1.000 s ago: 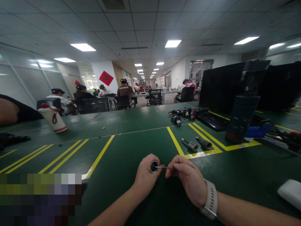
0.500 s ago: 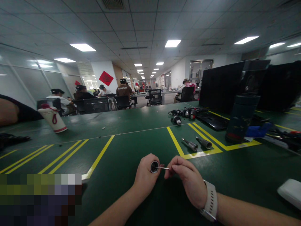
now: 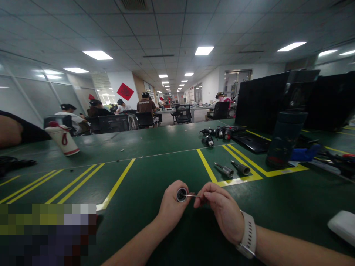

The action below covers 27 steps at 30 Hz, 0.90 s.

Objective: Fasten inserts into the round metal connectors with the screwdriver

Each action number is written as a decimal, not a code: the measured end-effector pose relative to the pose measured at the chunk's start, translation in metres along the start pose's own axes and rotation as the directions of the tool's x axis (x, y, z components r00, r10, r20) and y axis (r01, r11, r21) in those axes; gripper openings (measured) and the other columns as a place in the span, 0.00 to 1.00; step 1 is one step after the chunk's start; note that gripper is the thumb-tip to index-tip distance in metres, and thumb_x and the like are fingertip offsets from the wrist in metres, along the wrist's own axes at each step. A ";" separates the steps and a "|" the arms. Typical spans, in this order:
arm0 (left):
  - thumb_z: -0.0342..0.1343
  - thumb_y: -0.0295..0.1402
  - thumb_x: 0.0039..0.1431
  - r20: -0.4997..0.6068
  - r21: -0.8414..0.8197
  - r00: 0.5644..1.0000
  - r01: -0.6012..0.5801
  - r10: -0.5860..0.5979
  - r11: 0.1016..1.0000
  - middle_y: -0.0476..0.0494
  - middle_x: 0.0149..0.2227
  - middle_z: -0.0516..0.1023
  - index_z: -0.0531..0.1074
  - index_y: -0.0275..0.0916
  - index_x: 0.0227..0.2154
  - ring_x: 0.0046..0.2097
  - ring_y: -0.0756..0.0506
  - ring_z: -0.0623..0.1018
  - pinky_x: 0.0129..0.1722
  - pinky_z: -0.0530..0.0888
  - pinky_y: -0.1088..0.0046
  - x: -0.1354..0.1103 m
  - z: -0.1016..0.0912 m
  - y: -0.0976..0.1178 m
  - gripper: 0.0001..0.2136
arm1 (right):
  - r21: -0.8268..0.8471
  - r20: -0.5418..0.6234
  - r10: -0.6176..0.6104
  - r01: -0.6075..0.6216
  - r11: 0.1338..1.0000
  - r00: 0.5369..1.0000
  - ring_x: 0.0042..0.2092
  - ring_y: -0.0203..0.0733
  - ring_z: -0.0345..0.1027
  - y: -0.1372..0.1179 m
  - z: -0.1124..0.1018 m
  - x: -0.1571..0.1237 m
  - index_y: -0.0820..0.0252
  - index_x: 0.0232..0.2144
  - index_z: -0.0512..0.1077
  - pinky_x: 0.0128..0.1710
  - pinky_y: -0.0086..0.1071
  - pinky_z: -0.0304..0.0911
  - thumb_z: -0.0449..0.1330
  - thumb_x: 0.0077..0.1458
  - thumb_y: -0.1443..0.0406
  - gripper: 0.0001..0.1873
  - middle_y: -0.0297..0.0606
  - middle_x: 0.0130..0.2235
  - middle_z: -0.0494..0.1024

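My left hand [image 3: 172, 204] is wrapped round a hollow metal cylinder [image 3: 182, 195], whose round open end faces me. Its inside looks dark, and the rest of it is hidden by my fingers. My right hand [image 3: 219, 207], with a white watch on its wrist, pinches a thin metal rod [image 3: 194, 196]. The rod's far tip reaches into the cylinder's mouth. Beyond my hands, two metal socket-like parts with narrow shanks, a nearer one [image 3: 226, 170] and a right one [image 3: 241, 168], lie inside a yellow-taped area.
A dark flask [image 3: 285, 140] stands at right, before a black monitor [image 3: 260, 103]. Several dark metal parts [image 3: 213, 136] lie farther back. A white cup [image 3: 63, 138] stands at left. A white object [image 3: 342, 227] sits at the right edge. Other people sit beyond the green table [image 3: 161, 147].
Both hands keep their hold. My right hand and the rod have shifted very slightly; the cylinder stays in nearly the same place.
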<state>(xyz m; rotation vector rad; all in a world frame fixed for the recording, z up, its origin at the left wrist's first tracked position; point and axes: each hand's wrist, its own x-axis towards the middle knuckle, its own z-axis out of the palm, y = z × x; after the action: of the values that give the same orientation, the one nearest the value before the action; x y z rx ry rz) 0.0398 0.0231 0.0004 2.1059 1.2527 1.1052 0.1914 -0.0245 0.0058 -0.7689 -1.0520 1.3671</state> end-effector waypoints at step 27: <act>0.52 0.20 0.44 0.073 0.096 0.993 -0.095 0.088 0.991 0.49 0.26 0.73 0.70 0.39 0.22 0.32 0.45 0.72 0.35 0.67 0.69 -0.001 -0.003 0.005 0.07 | 0.028 -0.034 0.010 -0.009 1.000 0.999 0.28 0.41 0.66 0.001 -0.001 0.004 0.60 0.20 0.67 0.35 0.38 0.57 0.53 0.45 0.67 0.06 0.36 0.22 0.73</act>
<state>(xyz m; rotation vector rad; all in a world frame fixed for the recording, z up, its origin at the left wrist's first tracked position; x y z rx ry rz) 0.0398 0.0197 0.0049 2.2762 1.2128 1.0180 0.1912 -0.0205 0.0051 -0.7746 -1.0015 1.3695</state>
